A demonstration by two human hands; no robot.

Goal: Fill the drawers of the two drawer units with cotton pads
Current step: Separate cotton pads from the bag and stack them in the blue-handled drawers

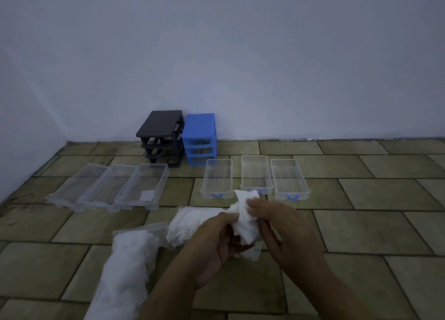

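Note:
A black drawer unit (160, 136) and a blue drawer unit (199, 138) stand with bare frames against the wall. Three clear drawers lie on the floor at the left (106, 187); the rightmost one (144, 187) holds one white pad (147, 195). Three more clear drawers with blue handles lie at the right (255, 175). My left hand (214, 242) and my right hand (281, 226) together grip a stack of white cotton pads (245, 220) in front of those drawers. An open bag of pads (187, 226) lies just left of my hands.
A long clear bag full of cotton pads (125, 271) lies on the tiled floor at the lower left. The white wall runs behind the units and meets a side wall at the far left.

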